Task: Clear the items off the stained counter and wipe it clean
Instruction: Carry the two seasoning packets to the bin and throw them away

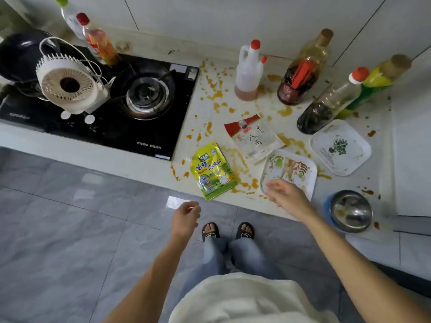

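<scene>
Two hands are empty: the right hand [285,194] hovers with loosely spread fingers over the near edge of a leaf-print tray [291,170], and the left hand [186,216] hangs loosely curled above the floor. Nothing is cleared yet from the desk [233,94], a pale smooth top spattered with orange-brown sauce. The tray looks like thin, stiff plastic, light and possibly slick with sauce, so gripping its rim seems best. Beside it lie a yellow pouch [213,171] and a white packet [254,138], both soft and crinkly. Glossy bottles [300,73] behind likely weigh more; hold them by the body.
</scene>
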`<state>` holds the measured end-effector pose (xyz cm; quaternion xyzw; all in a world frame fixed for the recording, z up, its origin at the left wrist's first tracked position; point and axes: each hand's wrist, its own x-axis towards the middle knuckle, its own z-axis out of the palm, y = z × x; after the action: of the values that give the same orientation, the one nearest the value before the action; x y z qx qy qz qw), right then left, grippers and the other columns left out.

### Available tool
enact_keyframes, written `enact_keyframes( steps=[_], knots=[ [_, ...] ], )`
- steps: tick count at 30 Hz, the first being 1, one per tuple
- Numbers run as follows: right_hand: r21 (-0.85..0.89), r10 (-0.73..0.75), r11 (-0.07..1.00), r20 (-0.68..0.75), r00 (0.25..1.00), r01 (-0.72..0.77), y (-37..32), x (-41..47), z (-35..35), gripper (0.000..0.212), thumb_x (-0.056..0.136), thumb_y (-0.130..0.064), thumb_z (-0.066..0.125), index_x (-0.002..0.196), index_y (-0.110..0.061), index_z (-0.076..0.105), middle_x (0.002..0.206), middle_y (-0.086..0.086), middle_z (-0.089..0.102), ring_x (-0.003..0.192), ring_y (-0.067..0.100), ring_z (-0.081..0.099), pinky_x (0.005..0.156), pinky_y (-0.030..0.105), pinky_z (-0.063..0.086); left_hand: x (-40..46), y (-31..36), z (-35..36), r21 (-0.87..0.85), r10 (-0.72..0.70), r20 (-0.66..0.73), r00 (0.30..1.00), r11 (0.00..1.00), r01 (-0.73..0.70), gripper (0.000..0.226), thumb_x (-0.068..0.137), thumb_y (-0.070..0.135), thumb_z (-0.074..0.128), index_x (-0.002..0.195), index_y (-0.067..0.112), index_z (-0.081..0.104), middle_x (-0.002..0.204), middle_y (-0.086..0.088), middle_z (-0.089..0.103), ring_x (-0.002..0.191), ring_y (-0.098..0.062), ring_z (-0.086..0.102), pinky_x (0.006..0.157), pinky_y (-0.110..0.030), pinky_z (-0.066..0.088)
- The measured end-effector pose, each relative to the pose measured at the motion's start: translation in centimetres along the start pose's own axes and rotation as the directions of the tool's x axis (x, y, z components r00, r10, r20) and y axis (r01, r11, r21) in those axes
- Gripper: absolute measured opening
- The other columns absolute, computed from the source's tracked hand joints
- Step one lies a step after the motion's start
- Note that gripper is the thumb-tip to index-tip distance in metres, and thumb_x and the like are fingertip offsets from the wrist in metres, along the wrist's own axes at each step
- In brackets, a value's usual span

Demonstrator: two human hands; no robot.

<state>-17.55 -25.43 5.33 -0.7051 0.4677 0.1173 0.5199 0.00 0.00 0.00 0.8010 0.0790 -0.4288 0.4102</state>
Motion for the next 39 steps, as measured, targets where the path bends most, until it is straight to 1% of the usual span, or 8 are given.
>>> enact_keyframes(
  steps=[4,8,14,18,25,29,35,39],
  knots=[
    [-0.109,-0.101,0.990,-0.152,0.983,0.085,-5.9,6.3,-3.6,0.029,0.092,-0.041,0.063,0.121,-0.034,0.066,0.112,-0.018,0.068,0.105,0.008,0.066,0.080,0.029,0.051,1.8,3.3,0.8,-0.065,0.036,-0.152,0.988,0.997,-0.046,0.031,0.101,0.029,0.066,0.128,0.013,0.067,0.119,-0.010,0.074,0.097,-0.027,0.071,0.092,-0.049,0.063],
    [-0.249,-0.158,0.964,-0.259,0.953,0.092,-9.2,12.9,-4.6,0.053,0.090,-0.039,0.067,0.139,-0.021,0.056,0.140,0.002,0.057,0.127,0.023,0.057,0.106,0.042,0.048,3.7,4.6,2.5,-0.138,-0.037,-0.248,0.968,0.990,0.003,0.046,0.098,0.035,0.070,0.136,0.013,0.060,0.125,-0.008,0.072,0.109,-0.030,0.070,0.102,-0.052,0.058],
    [-0.526,-0.088,0.847,-0.271,0.959,-0.071,-9.6,19.2,-4.0,0.079,0.081,-0.059,0.071,0.142,-0.017,0.045,0.142,0.012,0.051,0.129,0.035,0.053,0.098,0.046,0.049,5.2,5.3,5.0,-0.085,-0.069,-0.386,0.920,0.996,0.039,0.064,0.087,0.049,0.079,0.136,0.016,0.054,0.101,0.004,0.068,0.092,-0.021,0.063,0.083,-0.034,0.046],
    [-0.619,-0.138,0.781,-0.304,0.943,-0.086,-9.2,20.1,-3.3,0.082,0.077,-0.061,0.077,0.135,-0.012,0.047,0.133,0.016,0.058,0.121,0.037,0.057,0.088,0.044,0.051,5.5,5.6,6.0,-0.044,-0.060,-0.403,0.913,0.998,0.046,0.063,0.086,0.046,0.080,0.132,0.015,0.050,0.082,0.014,0.060,0.088,-0.024,0.066,0.079,-0.034,0.048],
    [-0.520,-0.108,0.850,-0.326,0.939,-0.083,-9.7,19.7,-3.7,0.071,0.074,-0.052,0.083,0.126,-0.013,0.055,0.124,0.012,0.067,0.113,0.036,0.064,0.086,0.042,0.053,5.9,6.3,6.6,-0.147,-0.084,-0.354,0.931,0.989,0.034,0.031,0.087,0.029,0.081,0.111,0.015,0.067,0.087,0.005,0.070,0.090,-0.024,0.072,0.088,-0.042,0.062],
    [-0.404,-0.090,0.914,-0.280,0.956,-0.032,-9.7,18.2,-4.3,0.049,0.076,-0.052,0.080,0.097,-0.010,0.068,0.100,0.011,0.072,0.100,0.037,0.067,0.079,0.039,0.056,5.4,7.3,6.5,-0.308,-0.105,-0.221,0.970,0.951,0.032,0.015,0.089,0.011,0.074,0.094,0.026,0.073,0.093,0.003,0.079,0.090,-0.022,0.076,0.083,-0.038,0.062],
    [-0.241,-0.144,0.967,-0.254,0.956,0.082,-8.6,12.8,-4.6,0.019,0.081,-0.043,0.074,0.087,-0.025,0.073,0.078,-0.011,0.069,0.090,0.025,0.069,0.075,0.032,0.054,3.6,9.1,6.2,-0.361,-0.027,-0.109,0.994,0.932,-0.015,0.011,0.097,0.016,0.066,0.098,0.026,0.069,0.094,0.000,0.078,0.082,-0.019,0.076,0.071,-0.033,0.061],
    [-0.176,-0.178,0.975,-0.237,0.955,0.138,-6.3,8.4,-4.4,0.014,0.082,-0.043,0.075,0.082,-0.029,0.072,0.077,-0.013,0.072,0.083,0.018,0.071,0.075,0.034,0.058,1.6,8.4,5.0,-0.325,0.052,-0.118,0.992,0.942,-0.088,0.007,0.100,0.021,0.065,0.107,0.023,0.069,0.104,-0.001,0.079,0.094,-0.022,0.077,0.079,-0.039,0.064]
  ],
)
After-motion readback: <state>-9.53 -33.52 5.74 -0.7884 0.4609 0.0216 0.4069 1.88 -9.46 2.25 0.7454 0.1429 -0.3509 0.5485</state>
